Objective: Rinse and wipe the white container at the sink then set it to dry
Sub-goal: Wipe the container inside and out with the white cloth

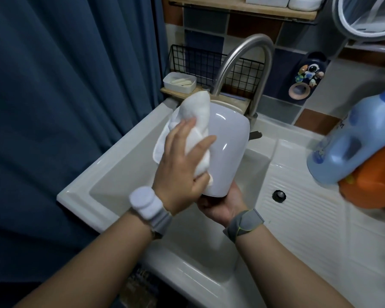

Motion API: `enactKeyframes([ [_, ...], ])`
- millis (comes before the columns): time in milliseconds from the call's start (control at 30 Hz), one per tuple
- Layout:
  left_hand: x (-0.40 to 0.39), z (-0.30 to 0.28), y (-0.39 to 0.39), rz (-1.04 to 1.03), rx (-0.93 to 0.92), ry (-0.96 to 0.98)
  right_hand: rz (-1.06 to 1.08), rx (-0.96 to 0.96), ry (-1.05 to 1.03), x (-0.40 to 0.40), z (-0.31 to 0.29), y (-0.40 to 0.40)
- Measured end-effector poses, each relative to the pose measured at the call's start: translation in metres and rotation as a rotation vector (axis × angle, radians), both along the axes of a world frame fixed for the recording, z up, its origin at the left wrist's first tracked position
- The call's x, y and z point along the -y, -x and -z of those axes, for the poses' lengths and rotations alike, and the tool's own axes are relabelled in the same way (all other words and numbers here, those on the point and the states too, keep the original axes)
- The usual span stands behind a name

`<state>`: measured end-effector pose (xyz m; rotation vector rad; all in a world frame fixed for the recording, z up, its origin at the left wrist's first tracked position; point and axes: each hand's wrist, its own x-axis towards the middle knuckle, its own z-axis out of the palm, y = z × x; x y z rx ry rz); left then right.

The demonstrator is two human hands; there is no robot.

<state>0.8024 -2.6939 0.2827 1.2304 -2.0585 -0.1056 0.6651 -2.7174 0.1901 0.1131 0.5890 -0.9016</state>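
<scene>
The white container (228, 150), a smooth rounded pot, is held tilted above the sink basin (111, 183), its mouth pointing away toward the faucet. My right hand (220, 207) grips its base from underneath. My left hand (182, 165) presses a white cloth (196, 121) flat against the container's left side, fingers spread over the cloth. The cloth drapes from near the rim down to the base. The container's inside is hidden from this angle.
A curved steel faucet (253, 61) arches just behind the container. On the ribbed drainboard (309, 218) at the right stand a blue detergent bottle (351, 138) and an orange jug (373, 185). A soap dish (179, 82) sits on the back ledge. A blue curtain (65, 107) hangs at left.
</scene>
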Motion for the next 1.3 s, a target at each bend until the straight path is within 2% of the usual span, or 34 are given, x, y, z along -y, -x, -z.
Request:
enactKeyframes([
  [133,-0.01,0.004,0.015,-0.075,0.286,0.206,-0.003,-0.037,0.063,-0.008,-0.014,-0.001],
  [233,-0.016,0.01,0.029,0.022,0.458,0.395,0.039,-0.037,0.048,-0.007,-0.012,-0.004],
  [333,-0.011,0.007,0.025,0.15,0.49,0.417,0.081,-0.008,0.026,-0.007,0.0,-0.004],
  [433,0.003,-0.001,0.007,0.105,0.224,0.27,-0.007,-0.014,0.038,-0.011,-0.009,-0.009],
  [500,0.01,-0.007,-0.006,-0.046,-0.115,0.12,-0.005,-0.001,0.056,-0.01,-0.006,-0.008],
  [567,0.019,-0.011,-0.019,-0.223,-0.518,-0.147,0.009,0.01,0.065,-0.01,-0.004,-0.007],
  [600,0.026,-0.01,-0.026,-0.292,-0.65,-0.28,0.013,0.012,0.061,-0.011,-0.005,-0.007],
  [633,0.033,-0.007,-0.034,-0.343,-0.686,-0.387,0.008,0.02,0.065,-0.012,-0.005,-0.006],
  [700,0.043,0.001,-0.046,-0.362,-0.576,-0.492,-0.003,-0.002,0.038,-0.014,-0.003,-0.004],
  [833,0.053,0.013,-0.06,-0.345,-0.453,-0.594,-0.018,-0.027,-0.012,-0.024,-0.001,-0.005],
  [1000,0.051,0.037,-0.071,-0.498,-0.412,-0.712,-0.023,-0.034,0.006,-0.025,-0.005,-0.004],
  [1133,0.043,0.055,-0.074,-0.579,-0.354,-0.856,-0.024,0.104,0.049,-0.025,-0.007,-0.005],
  [1200,0.037,0.059,-0.07,-0.567,-0.493,-0.985,0.007,0.127,0.039,-0.022,-0.008,-0.006],
  [1300,0.028,0.055,-0.055,-0.464,-1.064,-1.17,0.056,0.135,0.033,-0.018,-0.005,-0.006],
])
